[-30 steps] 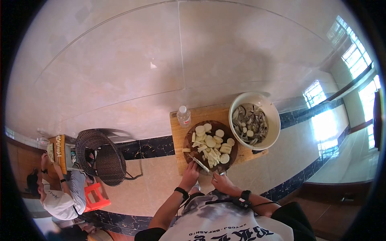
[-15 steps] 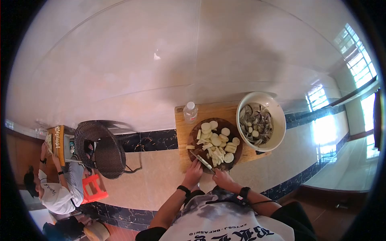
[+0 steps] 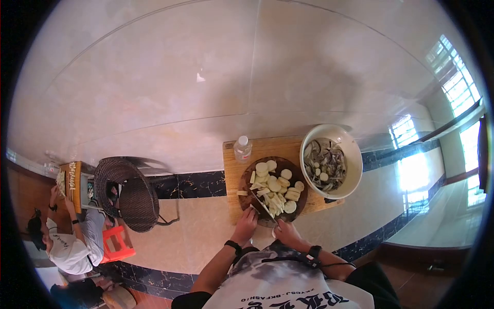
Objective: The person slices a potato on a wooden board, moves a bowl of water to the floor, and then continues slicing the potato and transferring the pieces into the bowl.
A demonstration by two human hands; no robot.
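Observation:
A knife point(image 3: 263, 205) lies slantwise over the front of a round dark cutting board point(image 3: 304, 203), its blade edge-up to view. My right hand point(image 3: 288, 233) is closed around its handle at the near end. My left hand point(image 3: 246, 222) is at the board's front left edge, fingers bent together beside the blade; a small pale bit shows at the fingertips, too small to name. Beyond the blade are pale round vegetable slices point(image 3: 274, 184) and a heap of cut strips point(image 3: 276, 204). One pale piece point(image 3: 242, 193) rests off the board's left side.
A wooden table point(image 3: 231, 175) carries the board, a clear bottle point(image 3: 243, 149) and a large white bowl point(image 3: 357, 164) of sliced vegetables in liquid. Leftward stand a brown wicker chair point(image 3: 139, 203) and a red stool point(image 3: 118, 243). Another person point(image 3: 72, 252) works at a second board there.
My view has shifted slightly. The knife is turned a little steeper on the board, and my left hand has drawn slightly back from it. My right hand stays on the handle.

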